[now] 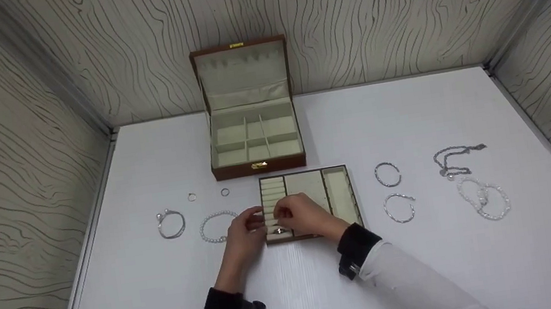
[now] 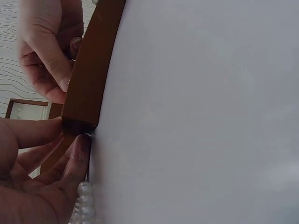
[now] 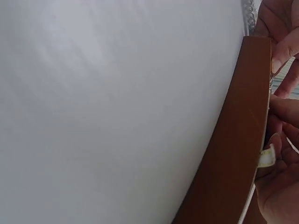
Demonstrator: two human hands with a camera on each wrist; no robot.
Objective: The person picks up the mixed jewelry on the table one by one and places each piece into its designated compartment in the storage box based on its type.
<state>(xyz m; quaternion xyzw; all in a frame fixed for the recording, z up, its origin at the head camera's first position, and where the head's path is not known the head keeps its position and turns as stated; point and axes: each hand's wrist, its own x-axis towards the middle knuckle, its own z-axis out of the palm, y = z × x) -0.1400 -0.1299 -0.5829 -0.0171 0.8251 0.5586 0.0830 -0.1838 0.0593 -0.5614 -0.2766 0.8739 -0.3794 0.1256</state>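
A person in white sleeves works over a shallow brown tray with cream lining [image 1: 338,189], set at the center of the frame on a glossy white table [image 1: 150,301]. The left hand [image 1: 247,235] grips the tray's near-left corner, thumb at the rim. The right hand [image 1: 305,215] bends over the cream ring rolls [image 1: 272,188] with curled fingers; whether they pinch anything cannot be told.

One silver-toned ring with a dark detail [image 1: 279,231] sits in the rolls, while the tray's visible wider compartments hold no jewelry, suggesting an early stage. Apparently left to place: two small metal rings [image 1: 225,189], a slim silver bangle with beaded tips [image 1: 184,224] and a white pearl-bead bracelet [image 1: 202,232] at center left; two twisted silver bangles [image 1: 377,176], a silver chain [image 1: 445,153] and clear beaded loops [image 1: 495,218] at right. Above the tray, a brown lidded box [image 1: 235,171] stands open, its six compartments bare.
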